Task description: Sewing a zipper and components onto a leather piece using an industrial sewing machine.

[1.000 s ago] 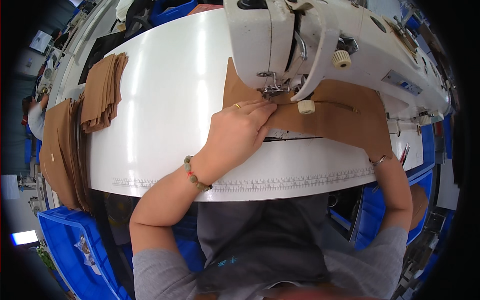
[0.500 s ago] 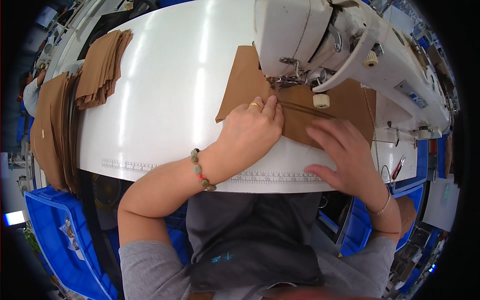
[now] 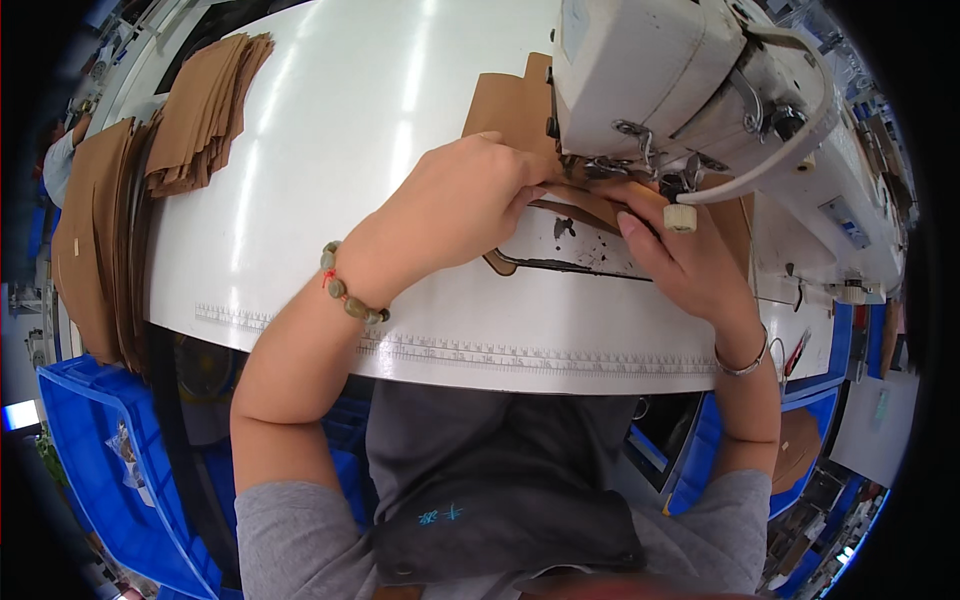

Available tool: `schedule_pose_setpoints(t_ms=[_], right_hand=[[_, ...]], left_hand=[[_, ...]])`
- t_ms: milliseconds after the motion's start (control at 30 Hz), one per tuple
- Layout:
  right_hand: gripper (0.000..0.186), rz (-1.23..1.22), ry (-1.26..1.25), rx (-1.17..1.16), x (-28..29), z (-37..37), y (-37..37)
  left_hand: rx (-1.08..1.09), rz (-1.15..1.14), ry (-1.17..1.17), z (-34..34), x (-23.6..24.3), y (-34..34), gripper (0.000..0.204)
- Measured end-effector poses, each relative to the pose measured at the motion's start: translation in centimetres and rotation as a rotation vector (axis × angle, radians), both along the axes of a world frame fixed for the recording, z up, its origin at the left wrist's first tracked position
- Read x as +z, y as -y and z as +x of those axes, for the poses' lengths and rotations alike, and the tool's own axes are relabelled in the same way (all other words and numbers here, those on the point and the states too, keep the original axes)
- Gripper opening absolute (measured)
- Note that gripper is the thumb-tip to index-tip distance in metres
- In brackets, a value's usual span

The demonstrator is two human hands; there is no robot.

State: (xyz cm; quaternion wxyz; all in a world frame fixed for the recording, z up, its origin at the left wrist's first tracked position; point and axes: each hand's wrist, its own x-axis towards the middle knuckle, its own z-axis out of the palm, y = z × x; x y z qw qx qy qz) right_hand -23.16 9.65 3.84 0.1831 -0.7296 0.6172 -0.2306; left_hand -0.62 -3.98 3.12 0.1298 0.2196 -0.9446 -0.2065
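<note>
Brown piece (image 3: 505, 105) under head of machine (image 3: 640, 90); work on it looks partway, piece not yet free. Two stacks (image 3: 205, 115) of similar brown pieces at left of table (image 3: 300, 200); finished or waiting, unclear. Left hand (image 3: 472, 188) curled at piece's near edge; pinching or pressing, cannot tell. Right hand (image 3: 690, 258) spread, thumb apart, fingers on piece.

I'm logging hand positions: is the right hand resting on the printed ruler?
No, the right hand is at the brown material by the sewing machine's head, beyond the ruler.
</note>
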Motion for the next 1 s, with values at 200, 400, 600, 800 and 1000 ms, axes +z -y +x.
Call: schedule_pose_setpoints(t_ms=[200, 400, 600, 800, 1000], right_hand=[[0.042, -0.176, -0.223, -0.017, -1.0, 2.3, -0.7], [0.047, -0.169, -0.291, -0.07, -2.3, 2.3, -0.6], [0.043, -0.135, -0.24, -0.102, -2.8, 1.8, -0.7], [0.044, -0.132, -0.147, -0.088, -3.5, 1.1, -0.4], [0.038, -0.194, -0.111, -0.045, -3.4, 0.7, 0.3]], left_hand=[[0.013, -0.02, -0.026, 0.0, -0.6, -0.4, 0.026], [-0.096, -0.408, -0.257, 2.2, -0.4, -4.0, 0.02], [-0.174, -0.374, -0.16, 6.0, -2.5, -5.9, 0.032], [0.06, -0.304, -0.004, 1.7, -4.6, 2.0, 0.041], [-0.067, -0.403, -0.087, -4.5, -4.9, 6.7, 0.055]])
